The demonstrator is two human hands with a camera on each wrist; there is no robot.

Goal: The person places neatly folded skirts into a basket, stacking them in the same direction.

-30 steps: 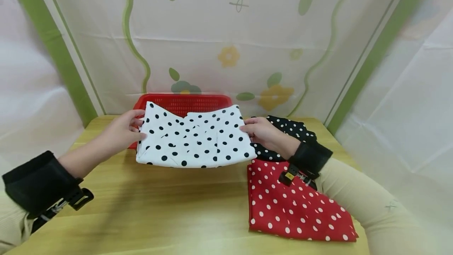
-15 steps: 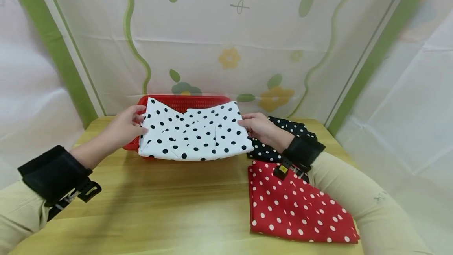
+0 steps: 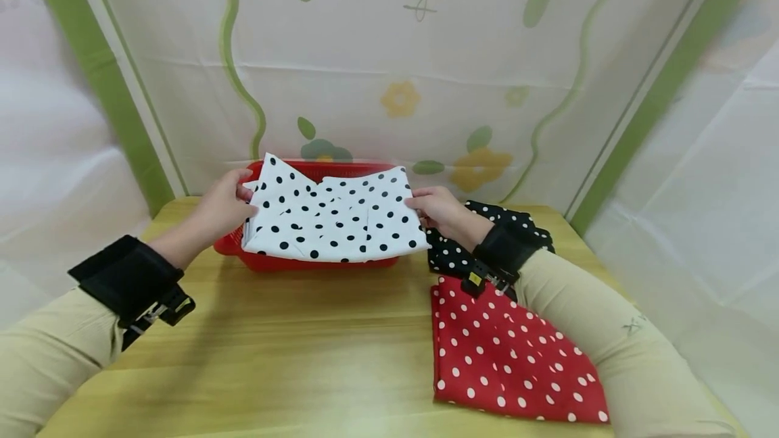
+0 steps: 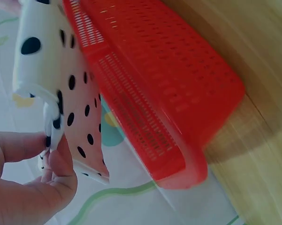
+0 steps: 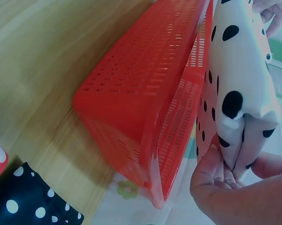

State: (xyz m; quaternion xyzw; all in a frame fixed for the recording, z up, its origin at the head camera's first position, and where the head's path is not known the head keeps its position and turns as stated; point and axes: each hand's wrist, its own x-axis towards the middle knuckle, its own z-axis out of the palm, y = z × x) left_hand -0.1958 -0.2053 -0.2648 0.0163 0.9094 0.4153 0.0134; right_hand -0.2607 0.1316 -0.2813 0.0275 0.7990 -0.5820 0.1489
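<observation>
A folded white cloth with black dots [image 3: 335,218] hangs between both hands, held above the red basket [image 3: 316,264]. My left hand [image 3: 222,207] pinches its left edge between thumb and fingers, as the left wrist view also shows. At the opposite end, my right hand [image 3: 443,211] grips the right edge; in the right wrist view the thumb and fingers close on the folded layers. Beneath the cloth, the perforated basket [image 5: 136,93] stands on the table, its inside mostly hidden in the head view.
To the right lies a folded red cloth with white dots [image 3: 511,357]. Behind it is a black cloth with white dots [image 3: 508,222], partly hidden by the right arm. A patterned curtain [image 3: 341,53] hangs behind the wooden table [image 3: 292,357].
Both hands have moved the white dotted cloth forward, away from the body and over the basket. More of the basket's front wall now shows below it. The red and black cloths stay put.
</observation>
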